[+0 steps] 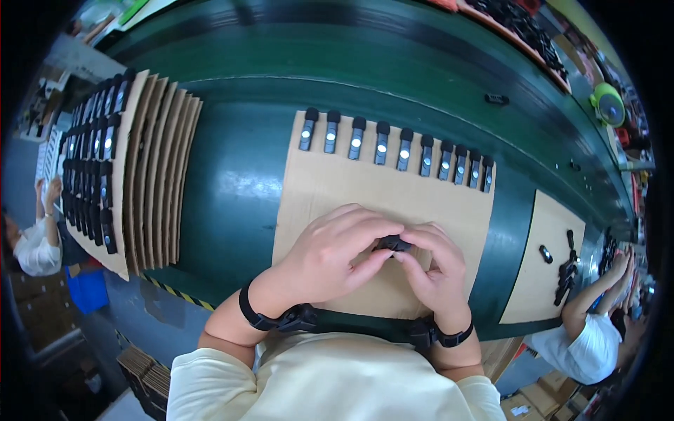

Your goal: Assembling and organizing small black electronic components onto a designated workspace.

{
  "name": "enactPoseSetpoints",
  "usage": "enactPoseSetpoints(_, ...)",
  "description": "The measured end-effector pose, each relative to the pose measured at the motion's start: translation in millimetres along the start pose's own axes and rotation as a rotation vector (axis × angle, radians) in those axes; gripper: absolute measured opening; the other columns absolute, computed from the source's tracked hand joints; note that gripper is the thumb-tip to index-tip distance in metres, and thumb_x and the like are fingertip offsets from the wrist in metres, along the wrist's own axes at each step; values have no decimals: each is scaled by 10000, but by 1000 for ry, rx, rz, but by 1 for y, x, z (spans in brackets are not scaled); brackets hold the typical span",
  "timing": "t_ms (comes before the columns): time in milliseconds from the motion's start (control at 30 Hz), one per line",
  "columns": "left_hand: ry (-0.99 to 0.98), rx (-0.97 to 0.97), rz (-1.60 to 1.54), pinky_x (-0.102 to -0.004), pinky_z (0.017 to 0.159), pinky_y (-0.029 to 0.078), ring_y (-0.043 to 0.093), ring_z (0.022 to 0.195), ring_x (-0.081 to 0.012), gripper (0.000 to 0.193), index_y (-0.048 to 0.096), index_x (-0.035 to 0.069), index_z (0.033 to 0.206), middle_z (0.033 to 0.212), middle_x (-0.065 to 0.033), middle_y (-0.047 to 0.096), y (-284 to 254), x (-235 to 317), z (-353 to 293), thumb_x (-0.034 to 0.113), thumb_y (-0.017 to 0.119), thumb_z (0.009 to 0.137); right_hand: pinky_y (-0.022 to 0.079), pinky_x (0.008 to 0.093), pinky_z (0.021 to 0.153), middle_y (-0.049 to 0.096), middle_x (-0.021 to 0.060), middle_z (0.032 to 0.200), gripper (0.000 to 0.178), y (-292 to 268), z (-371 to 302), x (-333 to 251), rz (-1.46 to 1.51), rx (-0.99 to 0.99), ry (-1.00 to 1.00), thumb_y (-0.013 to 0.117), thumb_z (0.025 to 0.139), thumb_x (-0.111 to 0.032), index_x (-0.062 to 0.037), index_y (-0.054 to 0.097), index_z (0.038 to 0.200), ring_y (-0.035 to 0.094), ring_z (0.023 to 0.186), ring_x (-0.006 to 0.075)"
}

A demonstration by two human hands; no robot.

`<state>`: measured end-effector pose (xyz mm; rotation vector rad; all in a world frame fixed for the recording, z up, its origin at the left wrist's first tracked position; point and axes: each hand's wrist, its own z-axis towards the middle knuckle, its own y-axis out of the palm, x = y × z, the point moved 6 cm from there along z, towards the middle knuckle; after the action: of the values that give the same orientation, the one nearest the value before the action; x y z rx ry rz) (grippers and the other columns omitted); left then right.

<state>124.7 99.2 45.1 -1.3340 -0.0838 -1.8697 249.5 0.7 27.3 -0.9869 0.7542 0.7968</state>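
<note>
Over the cardboard sheet [337, 189], my left hand [333, 249] and my right hand [435, 263] meet at the fingertips. Between them they pinch a small black clip-on microphone [394, 243], largely covered by my fingers and thumbs. Beyond my hands, along the sheet's far edge, lies a row of several similar black microphones [381, 144], each with a dark, foam-like top. Most show a bright round spot on the body. Both wrists wear black straps with small dark units attached.
At left, a tall stack of cardboard sheets [158, 175] carries more black microphones [105, 137]. The green bench [235, 154] runs beneath. To the right, another cardboard sheet [530, 274] holds dark parts beside a co-worker [586, 344]. A loose black piece [496, 99] lies farther back.
</note>
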Motion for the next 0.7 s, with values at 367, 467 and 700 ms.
enactPoseSetpoints(367,13,112,526,-363,685,534,652,802,-286,233,645,27,959,941,-97,678,-74,-26,-27,10,698,734,529,309,753,686,134,1009,256,36,29,-14,-108,-66,99,686,790,65,-3,634,1031,658,843,225)
enactPoseSetpoints(467,51,101,627,-371,696,534,646,844,-282,208,634,37,935,982,-94,669,-78,-29,-31,37,677,731,534,332,767,675,133,1035,257,51,47,-14,-224,-57,5,693,768,69,-12,627,1003,657,871,258)
enactPoseSetpoints(700,6,-61,692,-378,772,521,608,968,-275,175,619,53,902,1055,-96,614,-71,-46,-42,87,626,730,529,384,782,643,119,1065,284,91,56,-11,-529,-119,-168,724,709,38,-33,621,965,631,923,310)
